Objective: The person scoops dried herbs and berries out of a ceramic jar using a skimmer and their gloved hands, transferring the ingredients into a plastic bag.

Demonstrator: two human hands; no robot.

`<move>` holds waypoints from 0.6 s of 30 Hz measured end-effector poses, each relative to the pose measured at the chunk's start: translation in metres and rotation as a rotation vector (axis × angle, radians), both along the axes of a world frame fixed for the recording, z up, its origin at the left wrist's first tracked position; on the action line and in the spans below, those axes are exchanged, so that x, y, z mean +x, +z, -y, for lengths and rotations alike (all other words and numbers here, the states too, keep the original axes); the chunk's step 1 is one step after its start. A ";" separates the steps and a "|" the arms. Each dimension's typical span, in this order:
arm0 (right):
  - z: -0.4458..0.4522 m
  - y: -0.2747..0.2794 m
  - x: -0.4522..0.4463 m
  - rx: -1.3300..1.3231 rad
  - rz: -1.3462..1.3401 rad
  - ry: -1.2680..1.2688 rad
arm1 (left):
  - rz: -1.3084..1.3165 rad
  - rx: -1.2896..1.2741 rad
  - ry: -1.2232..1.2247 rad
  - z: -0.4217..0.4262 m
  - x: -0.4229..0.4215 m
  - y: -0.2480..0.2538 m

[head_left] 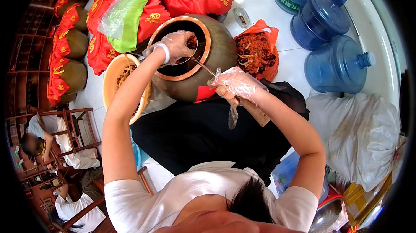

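Observation:
My left hand (177, 45), in a clear plastic glove, reaches over the mouth of a big brown jar (223, 51). Its fingers are curled beside dark red pieces (192, 41) at the head of a ladle; what they grip is partly hidden. The ladle's thin shaft (203, 65) slants down to my right hand (238, 83), also gloved, which is closed around its brown handle (256, 111). Right of the jar sits a red plastic bag (272, 38) full of reddish, crumbly stuff with dark pieces. A yellow basin (108, 77) with similar dark pieces stands at the left.
Several red-cloth-covered jars (193, 1) stand behind and to the left. A green cloth (130, 27) lies on them. Blue water bottles (336, 66) and a white sack (355, 133) line the right. A small glass (241, 17) stands behind the bag. Two people (82, 209) sit at lower left.

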State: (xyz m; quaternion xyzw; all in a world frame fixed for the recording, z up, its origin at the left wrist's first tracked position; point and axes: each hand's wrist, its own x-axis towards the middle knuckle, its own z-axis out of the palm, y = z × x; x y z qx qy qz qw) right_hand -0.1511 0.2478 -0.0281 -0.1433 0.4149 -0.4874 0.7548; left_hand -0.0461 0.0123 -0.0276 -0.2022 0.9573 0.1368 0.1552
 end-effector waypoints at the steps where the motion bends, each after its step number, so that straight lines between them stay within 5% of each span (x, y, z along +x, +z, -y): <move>1: -0.001 0.001 0.001 0.003 0.015 -0.014 | 0.001 -0.053 -0.045 0.000 -0.001 -0.001; 8: 0.000 -0.024 0.007 -0.078 0.198 -0.108 | -0.030 -0.263 -0.078 -0.007 0.010 -0.023; 18: 0.000 -0.022 0.015 -0.057 0.170 -0.153 | -0.302 -0.229 -0.189 0.004 0.032 -0.047</move>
